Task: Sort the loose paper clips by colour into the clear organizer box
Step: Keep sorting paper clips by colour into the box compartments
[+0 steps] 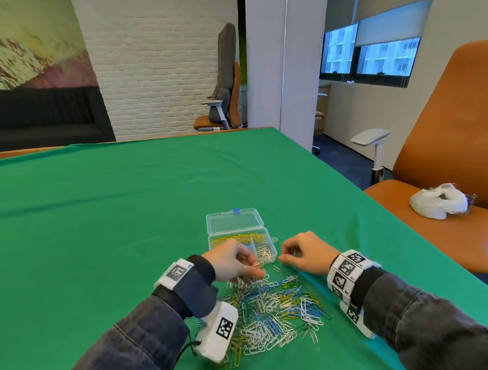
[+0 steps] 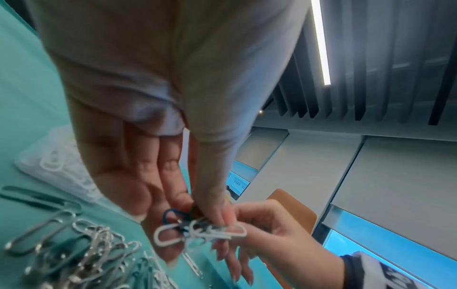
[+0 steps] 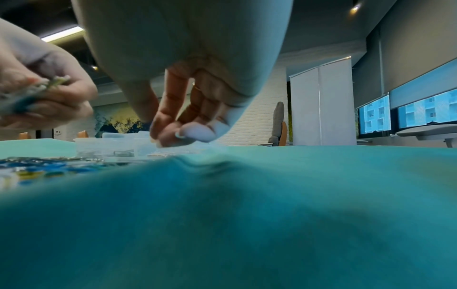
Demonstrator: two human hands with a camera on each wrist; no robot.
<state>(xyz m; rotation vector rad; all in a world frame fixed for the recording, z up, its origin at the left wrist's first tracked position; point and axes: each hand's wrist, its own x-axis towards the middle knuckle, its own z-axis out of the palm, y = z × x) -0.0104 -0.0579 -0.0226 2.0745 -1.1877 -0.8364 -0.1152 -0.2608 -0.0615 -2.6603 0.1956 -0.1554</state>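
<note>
Between our left hand's (image 2: 138, 156) thumb and fingertips (image 2: 217, 217) we are pinching a small bunch of clips (image 2: 197, 230), white and blue. Our right hand (image 1: 305, 252) is hovering beside it, fingers loosely curled, apparently holding nothing. Just beyond both hands the clear organizer box (image 1: 243, 247) is lying, nearer the left, and the loose pile (image 1: 277, 306) is lying below our wrists.

One clear box (image 1: 240, 234), lid open. Two hands: left (image 1: 231, 262), right (image 1: 305, 252). Loose clips (image 1: 274, 307) in white, blue, yellow, silver: too many to count. Two orange chairs (image 1: 448, 153). One white bag (image 1: 440, 200).
</note>
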